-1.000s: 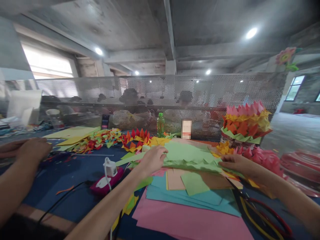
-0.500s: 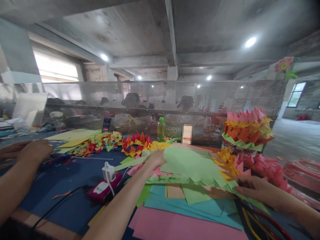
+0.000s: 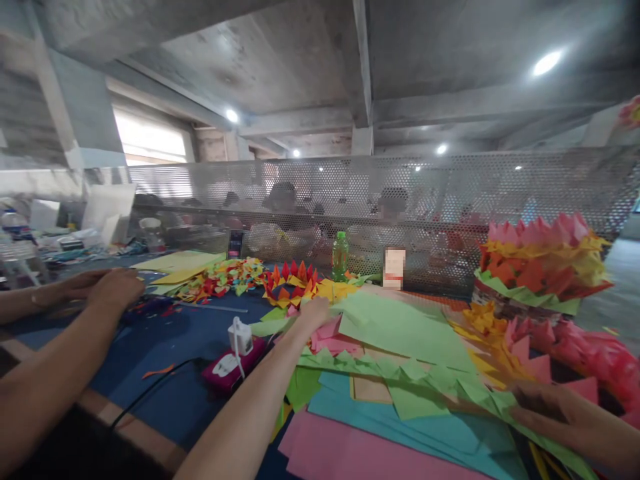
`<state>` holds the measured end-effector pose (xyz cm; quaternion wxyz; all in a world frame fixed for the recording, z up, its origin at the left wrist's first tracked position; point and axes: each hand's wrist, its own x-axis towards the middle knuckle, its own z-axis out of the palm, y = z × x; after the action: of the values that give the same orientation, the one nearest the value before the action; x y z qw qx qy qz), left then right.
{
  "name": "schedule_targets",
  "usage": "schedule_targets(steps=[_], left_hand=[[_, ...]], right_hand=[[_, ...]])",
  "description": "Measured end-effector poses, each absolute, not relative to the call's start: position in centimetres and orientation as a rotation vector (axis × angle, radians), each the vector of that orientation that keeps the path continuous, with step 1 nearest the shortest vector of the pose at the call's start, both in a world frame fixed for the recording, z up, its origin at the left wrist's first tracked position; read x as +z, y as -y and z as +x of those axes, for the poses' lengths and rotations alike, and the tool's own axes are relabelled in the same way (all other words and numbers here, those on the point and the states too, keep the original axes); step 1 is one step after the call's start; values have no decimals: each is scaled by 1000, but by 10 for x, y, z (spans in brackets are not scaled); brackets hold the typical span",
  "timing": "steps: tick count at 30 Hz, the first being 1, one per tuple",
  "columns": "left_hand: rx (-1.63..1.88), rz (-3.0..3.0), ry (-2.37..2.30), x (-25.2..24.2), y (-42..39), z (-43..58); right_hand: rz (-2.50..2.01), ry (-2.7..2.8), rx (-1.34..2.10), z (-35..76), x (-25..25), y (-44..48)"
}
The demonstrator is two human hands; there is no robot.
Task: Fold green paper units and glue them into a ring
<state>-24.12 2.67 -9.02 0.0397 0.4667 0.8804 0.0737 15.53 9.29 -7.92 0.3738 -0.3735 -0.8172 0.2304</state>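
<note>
Head-worn view forward across the table (image 3: 185,335).

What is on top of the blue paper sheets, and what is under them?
A tan sheet and a light-green piece lie on the blue sheets, partly covered by the pointed green strip. Below, pink sheets stick out; anything further underneath is hidden.

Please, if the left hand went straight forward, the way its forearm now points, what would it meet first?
Most likely the yellow folded paper just ahead of the left hand, with the green bottle behind it. Depth is hard to judge from this view.
</note>
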Motion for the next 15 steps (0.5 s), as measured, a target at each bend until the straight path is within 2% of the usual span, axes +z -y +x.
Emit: schedule_targets(steps=[7, 11, 15], left_hand=[[516, 1262, -2886, -77, -18, -235], [727, 1183, -2901, -66, -16, -226], [779, 1161, -2594, -68, -21, -217]], right_hand=[[-943, 2425, 1060, 188, -94, -122], [-896, 2455, 1136, 195, -100, -130], [-900, 2481, 1102, 195, -102, -130]])
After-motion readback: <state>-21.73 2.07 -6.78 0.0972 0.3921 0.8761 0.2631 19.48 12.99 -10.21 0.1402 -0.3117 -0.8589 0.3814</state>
